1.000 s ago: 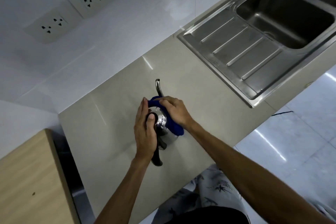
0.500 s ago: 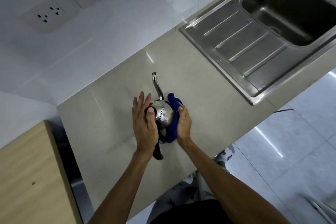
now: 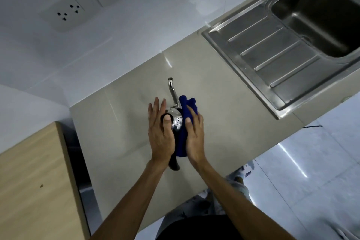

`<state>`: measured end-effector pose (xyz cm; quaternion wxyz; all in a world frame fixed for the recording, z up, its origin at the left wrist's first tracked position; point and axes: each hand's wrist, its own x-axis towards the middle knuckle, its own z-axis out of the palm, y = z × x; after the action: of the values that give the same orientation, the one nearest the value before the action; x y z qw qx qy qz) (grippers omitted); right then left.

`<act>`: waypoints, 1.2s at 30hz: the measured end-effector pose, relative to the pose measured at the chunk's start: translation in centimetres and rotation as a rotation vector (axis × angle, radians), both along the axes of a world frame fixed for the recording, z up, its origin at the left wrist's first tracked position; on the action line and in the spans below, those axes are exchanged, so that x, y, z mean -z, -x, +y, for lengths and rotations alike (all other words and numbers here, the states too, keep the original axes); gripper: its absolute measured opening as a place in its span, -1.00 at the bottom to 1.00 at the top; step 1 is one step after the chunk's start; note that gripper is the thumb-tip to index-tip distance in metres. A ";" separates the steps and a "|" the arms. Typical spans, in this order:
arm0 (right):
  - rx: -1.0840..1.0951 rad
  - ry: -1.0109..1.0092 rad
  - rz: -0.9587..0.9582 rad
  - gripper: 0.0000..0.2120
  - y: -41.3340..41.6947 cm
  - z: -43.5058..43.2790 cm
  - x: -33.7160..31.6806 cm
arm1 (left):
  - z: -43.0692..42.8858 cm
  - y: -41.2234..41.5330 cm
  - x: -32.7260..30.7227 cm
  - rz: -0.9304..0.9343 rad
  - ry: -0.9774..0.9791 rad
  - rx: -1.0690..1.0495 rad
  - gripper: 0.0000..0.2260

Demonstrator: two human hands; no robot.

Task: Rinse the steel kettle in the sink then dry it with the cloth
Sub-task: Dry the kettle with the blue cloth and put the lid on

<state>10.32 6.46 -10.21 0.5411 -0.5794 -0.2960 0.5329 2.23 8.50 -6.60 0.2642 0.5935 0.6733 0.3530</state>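
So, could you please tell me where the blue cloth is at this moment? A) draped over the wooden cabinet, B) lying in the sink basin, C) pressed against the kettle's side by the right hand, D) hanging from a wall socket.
C: the right hand presses the blue cloth against the side of the steel kettle standing on the counter.

kettle body: mostly hidden under both hands and the cloth
sink basin: cut off by the right edge
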 end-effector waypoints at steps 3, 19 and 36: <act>-0.031 -0.019 -0.017 -0.59 -0.9 0.5 1.0 | 0.0 0.1 -0.1 -0.006 0.008 -0.008 -0.47; -0.207 0.305 0.098 -0.57 -4.6 6.9 5.2 | 0.2 0.1 0.4 -0.012 -0.043 -0.027 -0.39; -0.718 -0.092 -0.638 -0.40 -5.9 12.3 0.2 | -0.1 0.2 -0.1 0.004 0.024 -0.028 -0.47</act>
<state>16.23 18.76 -10.45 0.2302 -0.5505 -0.6520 0.4678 2.06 8.39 -6.46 0.2649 0.5815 0.6863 0.3474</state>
